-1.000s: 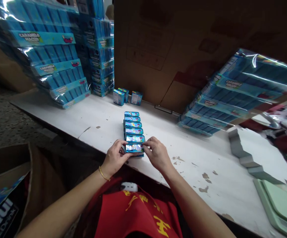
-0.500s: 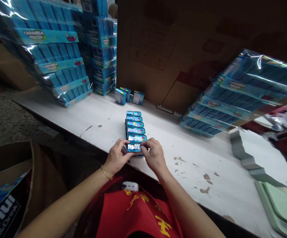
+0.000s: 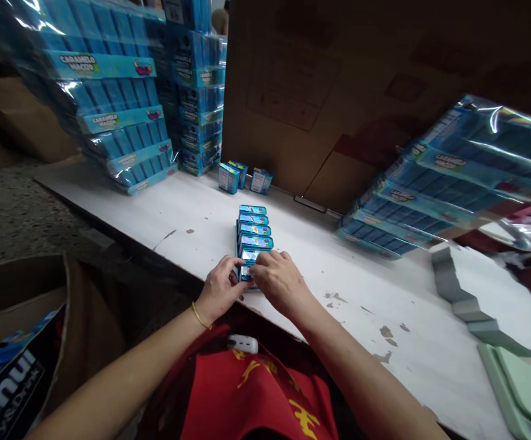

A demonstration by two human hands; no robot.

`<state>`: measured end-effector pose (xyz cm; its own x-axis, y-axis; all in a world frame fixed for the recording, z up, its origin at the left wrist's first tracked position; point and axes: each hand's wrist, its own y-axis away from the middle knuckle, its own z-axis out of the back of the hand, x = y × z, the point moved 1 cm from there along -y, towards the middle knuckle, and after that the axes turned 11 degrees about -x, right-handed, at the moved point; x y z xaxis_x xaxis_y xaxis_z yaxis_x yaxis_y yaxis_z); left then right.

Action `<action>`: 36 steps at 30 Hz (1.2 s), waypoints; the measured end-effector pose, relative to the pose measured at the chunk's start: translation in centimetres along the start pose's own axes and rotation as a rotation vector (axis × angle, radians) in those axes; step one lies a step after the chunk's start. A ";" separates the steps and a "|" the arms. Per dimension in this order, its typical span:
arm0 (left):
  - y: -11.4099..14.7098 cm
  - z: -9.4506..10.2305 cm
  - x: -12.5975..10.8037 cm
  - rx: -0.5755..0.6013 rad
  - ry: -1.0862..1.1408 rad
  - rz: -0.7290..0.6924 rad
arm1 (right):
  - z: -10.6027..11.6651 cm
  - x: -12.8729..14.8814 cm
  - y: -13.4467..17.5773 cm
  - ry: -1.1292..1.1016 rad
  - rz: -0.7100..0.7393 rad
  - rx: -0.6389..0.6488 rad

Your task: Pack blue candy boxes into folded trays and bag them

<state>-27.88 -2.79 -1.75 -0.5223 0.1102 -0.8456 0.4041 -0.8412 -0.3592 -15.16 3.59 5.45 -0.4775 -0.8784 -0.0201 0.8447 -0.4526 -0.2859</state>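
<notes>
A row of several small blue boxes (image 3: pixel 255 230) with shiny, colourful tops runs away from me on the white table. My left hand (image 3: pixel 219 287) is closed on the left end of the nearest small blue box (image 3: pixel 245 272), thumb at its near side and fingers at its far side. Over the top of that same box lies my right hand (image 3: pixel 278 278), its fingers bent and pressed together. They cover the box's right part, so what the fingertips touch there is partly hidden.
Film-wrapped stacks of blue display packs stand at the back left (image 3: pixel 118 116) and right (image 3: pixel 398 189). Between them rises a large brown carton (image 3: pixel 302 91). Three loose blue boxes (image 3: pixel 261 181) sit before it. White card sheets (image 3: pixel 489 293) and a pale green device (image 3: pixel 522 385) lie right.
My right hand has slid left from the right end of the nearest box to over its top. My left hand keeps its hold. The whole view has shifted slightly.
</notes>
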 end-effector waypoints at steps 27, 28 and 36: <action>1.4 0.7 1.5 -0.026 -0.454 -0.432 | -1.5 -0.5 5.2 0.038 -0.219 -0.152; 1.4 0.8 1.5 -0.029 -0.476 -0.449 | -1.5 -0.5 5.3 0.036 -0.236 -0.165; 1.8 0.8 1.3 0.003 -0.454 -0.411 | -1.8 0.1 3.8 -0.061 -0.222 -0.199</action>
<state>-28.43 -4.54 -3.15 -0.9032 0.1902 -0.3848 0.0997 -0.7790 -0.6191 -12.47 2.07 2.62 -0.6245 -0.7717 0.1200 0.6543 -0.6009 -0.4593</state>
